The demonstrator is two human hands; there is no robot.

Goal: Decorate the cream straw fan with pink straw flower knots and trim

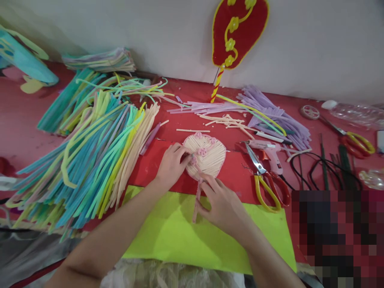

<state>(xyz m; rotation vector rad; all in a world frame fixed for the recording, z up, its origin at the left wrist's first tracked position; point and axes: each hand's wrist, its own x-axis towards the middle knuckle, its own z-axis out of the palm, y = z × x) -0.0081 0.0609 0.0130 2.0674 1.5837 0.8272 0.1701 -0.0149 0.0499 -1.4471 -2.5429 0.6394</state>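
Observation:
A cream heart-shaped fan piece [210,158] made of glued strips lies on the red table, with small pink flowers along a pink stem. My left hand [172,164] rests on its left edge, fingertips pinched at a pink flower. My right hand [220,204] is closed on the pink stem strip [197,200] that runs down from the piece over a lime-green sheet [168,236].
A big pile of coloured strips [90,156] fills the left. Purple strips [270,112], a pink glue gun [270,152], yellow-handled scissors [267,188], black cables and second scissors [357,140] lie right. A red fan [238,28] leans on the wall.

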